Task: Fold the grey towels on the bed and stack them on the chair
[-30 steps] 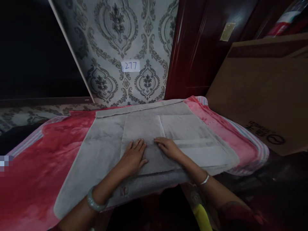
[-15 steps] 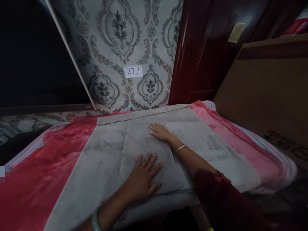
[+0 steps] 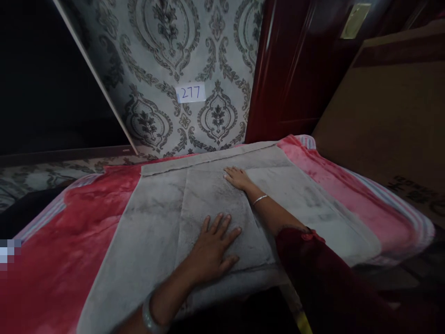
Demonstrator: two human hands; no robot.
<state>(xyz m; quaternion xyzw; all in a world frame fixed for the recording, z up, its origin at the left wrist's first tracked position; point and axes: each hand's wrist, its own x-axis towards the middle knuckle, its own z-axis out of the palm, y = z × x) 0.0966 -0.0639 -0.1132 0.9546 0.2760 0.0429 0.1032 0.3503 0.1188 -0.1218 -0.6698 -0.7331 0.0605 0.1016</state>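
Spread over the table is a grey plush cloth (image 3: 149,236) with straight crease lines and a narrow folded strip (image 3: 208,159) along its far edge. My left hand (image 3: 214,253), fingers spread, lies on a squarish panel in the cloth's middle, close to the near edge. Farther away, my right hand (image 3: 238,178) rests flat with fingers stretched on the same panel, near its far right corner. Neither hand grips anything. Beneath the grey cloth, a red plush blanket (image 3: 90,222) shows on both sides.
A patterned wall (image 3: 153,69) with a "277" label (image 3: 190,93) rises behind the table. A dark screen (image 3: 52,83) stands at left, a dark red door (image 3: 288,69) at the back. On the right is a large cardboard box (image 3: 392,106).
The view has shifted slightly. Both hands have slid a little to the right over the grey cloth, staying flat. The cloth keeps its shape.
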